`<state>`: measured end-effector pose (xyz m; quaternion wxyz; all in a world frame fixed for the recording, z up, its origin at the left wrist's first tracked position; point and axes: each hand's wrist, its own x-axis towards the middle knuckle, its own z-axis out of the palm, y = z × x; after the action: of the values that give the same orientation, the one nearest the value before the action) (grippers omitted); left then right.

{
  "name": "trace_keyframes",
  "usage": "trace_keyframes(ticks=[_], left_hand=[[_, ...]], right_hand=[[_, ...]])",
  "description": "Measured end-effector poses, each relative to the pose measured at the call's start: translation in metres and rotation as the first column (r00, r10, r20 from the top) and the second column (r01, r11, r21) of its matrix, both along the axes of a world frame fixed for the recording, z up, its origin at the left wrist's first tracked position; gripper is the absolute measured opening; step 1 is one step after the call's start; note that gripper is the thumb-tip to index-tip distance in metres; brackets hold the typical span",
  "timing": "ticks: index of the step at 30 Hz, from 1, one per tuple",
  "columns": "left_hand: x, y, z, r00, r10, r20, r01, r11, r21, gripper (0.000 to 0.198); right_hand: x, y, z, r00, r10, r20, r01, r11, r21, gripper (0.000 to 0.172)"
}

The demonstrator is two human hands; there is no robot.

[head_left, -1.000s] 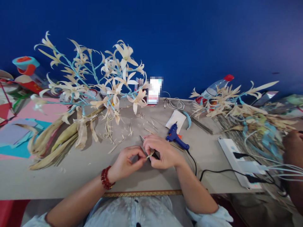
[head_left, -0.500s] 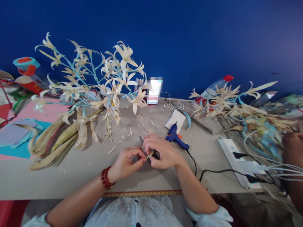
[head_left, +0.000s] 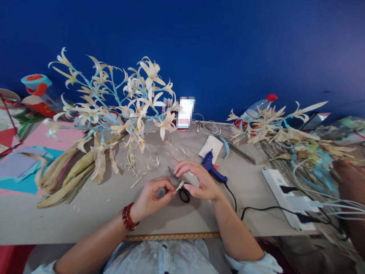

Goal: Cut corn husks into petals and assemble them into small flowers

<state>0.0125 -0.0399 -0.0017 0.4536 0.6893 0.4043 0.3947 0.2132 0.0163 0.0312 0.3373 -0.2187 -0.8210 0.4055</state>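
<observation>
My left hand (head_left: 151,197), with a red beaded bracelet on its wrist, pinches a small pale strip of husk (head_left: 180,185) between thumb and fingertips. My right hand (head_left: 203,183) is just to the right, its thumb and fingers spread apart. The tip of its thumb is close to the strip; whether it touches I cannot tell. Beneath my right hand lies a pair of scissors with black handles (head_left: 184,195), partly hidden by the fingers. A blue glue gun (head_left: 211,167) rests on the table just beyond my right hand.
Pale husk flowers on blue stems (head_left: 134,102) stand at the back left, above dried husks (head_left: 76,171). More flowers (head_left: 265,125) lie at the right, near a white power strip (head_left: 285,198) with cables. Another person's arm (head_left: 350,198) is at the right edge. Scraps litter the table.
My right hand has opened away from the husk strip, its fingers lifting and spreading. The scissors' black handles now show more. My left hand keeps its pinch; the view has tilted slightly.
</observation>
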Motion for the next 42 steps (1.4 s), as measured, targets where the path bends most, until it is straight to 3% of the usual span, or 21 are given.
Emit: trace_keyframes(ticks=[4,7,9,13,16,20,26,30,34,42], left_hand=[[0.001,-0.001,0.001,1.0,0.013,0.0,-0.013,1.0,0.002,0.014],[0.0,-0.003,-0.001,0.997,0.061,0.053,-0.061,0.998,0.008,0.014],[-0.001,-0.003,-0.005,0.98,0.145,0.137,-0.148,0.989,0.011,0.013],[-0.004,0.001,-0.014,0.868,0.365,0.336,-0.343,0.931,-0.125,0.014],[-0.005,0.005,-0.019,0.804,0.456,0.383,-0.373,0.887,-0.272,0.017],[-0.003,0.006,-0.02,0.787,0.466,0.403,-0.354,0.877,-0.324,0.022],[-0.003,0.004,-0.016,0.791,0.459,0.404,-0.372,0.886,-0.278,0.026],[-0.005,0.005,-0.013,0.782,0.468,0.412,-0.398,0.883,-0.248,0.029],[-0.005,0.005,-0.012,0.757,0.478,0.446,-0.412,0.878,-0.242,0.028],[-0.006,0.002,-0.009,0.686,0.502,0.527,-0.444,0.862,-0.243,0.015]], right_hand=[[0.002,0.003,-0.009,0.941,-0.306,-0.145,0.303,0.952,-0.042,0.007],[0.004,0.007,-0.021,0.843,-0.518,-0.147,0.503,0.855,-0.128,0.011],[0.005,0.011,-0.027,0.806,-0.582,-0.107,0.562,0.809,-0.171,0.018],[0.004,0.019,-0.034,0.789,-0.614,0.026,0.613,0.786,-0.08,0.025],[-0.002,0.027,-0.035,0.744,-0.635,0.208,0.637,0.768,0.07,0.016],[-0.019,0.046,-0.036,0.697,-0.592,0.405,0.573,0.799,0.184,0.01],[-0.055,0.082,-0.044,0.658,-0.608,0.444,0.572,0.787,0.229,0.009],[-0.065,0.091,-0.052,0.67,-0.623,0.405,0.605,0.774,0.188,0.006],[-0.06,0.082,-0.055,0.749,-0.593,0.297,0.606,0.794,0.057,0.011],[-0.049,0.007,-0.029,0.881,-0.473,-0.035,0.453,0.861,-0.23,0.024]])
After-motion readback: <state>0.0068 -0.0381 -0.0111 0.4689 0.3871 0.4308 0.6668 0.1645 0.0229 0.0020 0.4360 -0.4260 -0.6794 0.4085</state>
